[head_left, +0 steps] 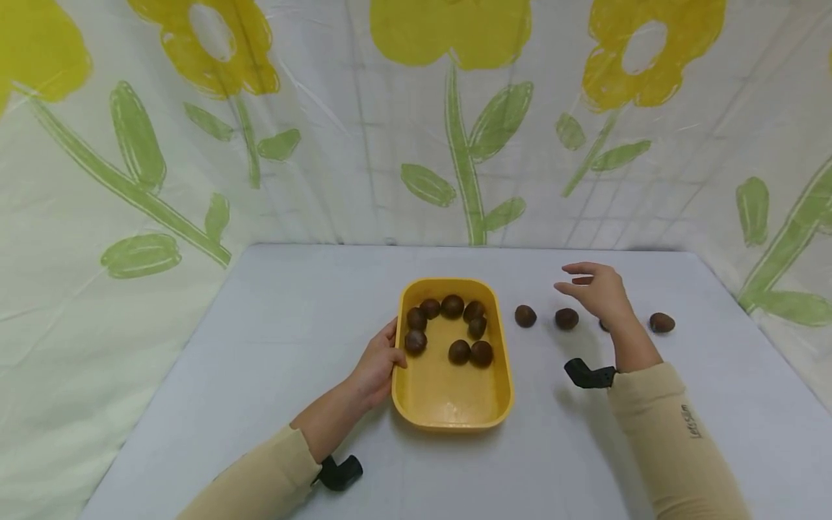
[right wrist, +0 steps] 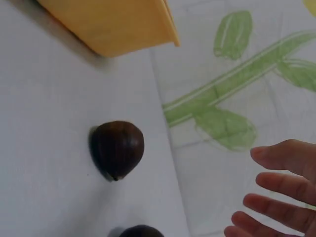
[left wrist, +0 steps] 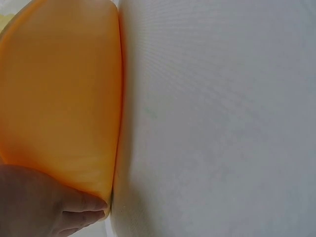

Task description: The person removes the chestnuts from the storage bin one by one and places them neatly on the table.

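Observation:
A yellow plastic box with rounded corners holds several brown chestnuts, mostly toward its far half. My left hand grips the box's left side, thumb over the rim; in the left wrist view its fingers lie along the box wall. Over the table, right of the box, my right hand hovers with thumb and fingers apart and nothing between them. Beneath and around it lie loose chestnuts in a row: one by the box, a second chestnut, one mostly hidden behind the wrist, and a rightmost chestnut.
A white-covered table carries everything. Behind it and at both sides hangs a pale curtain printed with yellow flowers and green leaves. A black wrist mount sits at the right cuff, another black mount at the left.

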`<state>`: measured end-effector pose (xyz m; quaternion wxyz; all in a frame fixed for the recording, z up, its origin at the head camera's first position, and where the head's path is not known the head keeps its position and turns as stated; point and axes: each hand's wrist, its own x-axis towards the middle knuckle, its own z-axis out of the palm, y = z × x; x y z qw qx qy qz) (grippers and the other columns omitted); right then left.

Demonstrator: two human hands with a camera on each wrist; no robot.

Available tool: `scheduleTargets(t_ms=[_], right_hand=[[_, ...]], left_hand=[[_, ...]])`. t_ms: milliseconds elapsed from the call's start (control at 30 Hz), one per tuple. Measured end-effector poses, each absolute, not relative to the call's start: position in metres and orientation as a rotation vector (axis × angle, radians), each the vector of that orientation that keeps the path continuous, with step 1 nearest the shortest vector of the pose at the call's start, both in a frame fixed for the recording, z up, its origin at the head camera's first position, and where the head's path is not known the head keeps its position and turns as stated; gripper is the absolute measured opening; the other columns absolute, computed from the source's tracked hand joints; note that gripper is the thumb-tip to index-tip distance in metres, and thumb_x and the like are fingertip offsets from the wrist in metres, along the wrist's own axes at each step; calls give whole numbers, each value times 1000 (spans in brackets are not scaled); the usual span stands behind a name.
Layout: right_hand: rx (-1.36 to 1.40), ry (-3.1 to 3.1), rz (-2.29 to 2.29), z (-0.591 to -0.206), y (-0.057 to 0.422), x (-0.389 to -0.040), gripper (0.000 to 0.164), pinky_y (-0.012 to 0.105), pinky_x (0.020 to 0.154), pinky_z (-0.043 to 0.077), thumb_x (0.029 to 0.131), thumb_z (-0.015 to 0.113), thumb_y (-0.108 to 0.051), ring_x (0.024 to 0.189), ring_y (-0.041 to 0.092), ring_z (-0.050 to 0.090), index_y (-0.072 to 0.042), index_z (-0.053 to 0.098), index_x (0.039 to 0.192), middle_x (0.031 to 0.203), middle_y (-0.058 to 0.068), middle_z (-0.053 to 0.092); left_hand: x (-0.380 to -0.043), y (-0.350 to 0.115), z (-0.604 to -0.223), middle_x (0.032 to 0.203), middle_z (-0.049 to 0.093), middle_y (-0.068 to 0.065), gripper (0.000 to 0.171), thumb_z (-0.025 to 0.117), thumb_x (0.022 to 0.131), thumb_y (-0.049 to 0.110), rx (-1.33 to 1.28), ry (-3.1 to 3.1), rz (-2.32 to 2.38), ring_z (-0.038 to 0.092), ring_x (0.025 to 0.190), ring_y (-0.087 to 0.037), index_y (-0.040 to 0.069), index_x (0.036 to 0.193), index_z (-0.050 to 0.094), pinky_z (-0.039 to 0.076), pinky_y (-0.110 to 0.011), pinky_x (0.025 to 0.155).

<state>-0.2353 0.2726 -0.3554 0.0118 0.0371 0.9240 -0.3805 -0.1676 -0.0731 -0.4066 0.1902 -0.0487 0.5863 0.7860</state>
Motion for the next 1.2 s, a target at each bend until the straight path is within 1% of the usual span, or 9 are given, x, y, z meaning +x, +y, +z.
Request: scheduleTargets(t_ms=[267, 500, 567, 833, 1000, 1200], right_hand=[[45, 2771, -1215, -354, 252, -244, 51, 50, 95, 45, 85, 63, -26, 120, 38, 50, -3, 52, 130, 135, 24, 48], [-90, 2762, -1186, -350, 227, -250, 52, 51, 97, 43, 85, 64, -28, 123, 37, 49, -5, 52, 131, 140, 20, 44], [-122, 2754, -1185, -348, 219, -250, 51, 51, 96, 44, 85, 64, -27, 123, 37, 49, -6, 53, 130, 140, 20, 44], [-264, 2668, -1196, -339, 188, -244, 47, 45, 91, 50, 85, 64, -21, 121, 35, 51, -4, 55, 128, 136, 19, 49], [-337, 2588, -1167, -337, 172, -241, 46, 39, 86, 53, 85, 64, -19, 117, 34, 54, -3, 55, 127, 134, 19, 50], [-389, 2529, -1114, -341, 152, -236, 45, 36, 81, 54, 84, 66, -17, 109, 31, 59, -1, 57, 125, 130, 18, 54]], left_hand=[[-167, -73, -408, 154, 21, -11, 86, 31, 69, -19, -151, 1658, 2193, 27, 139, -28, 7, 149, 13, 26, -42, 112], [-167, -73, -406, 155, 20, -12, 87, 31, 68, -19, -139, 1654, 2203, 27, 140, -28, 6, 150, 13, 25, -43, 113], [-166, -73, -406, 154, 21, -12, 88, 31, 68, -19, -147, 1650, 2204, 27, 139, -28, 7, 150, 13, 25, -42, 113], [-166, -74, -406, 155, 18, -12, 87, 30, 68, -20, -95, 1615, 2230, 24, 141, -29, 5, 150, 11, 23, -42, 114], [-167, -75, -407, 155, 16, -12, 87, 29, 69, -21, -86, 1601, 2239, 22, 141, -28, 5, 150, 10, 22, -42, 114], [-168, -75, -408, 155, 17, -12, 86, 30, 70, -21, -86, 1611, 2229, 22, 141, -29, 5, 150, 10, 22, -42, 114]])
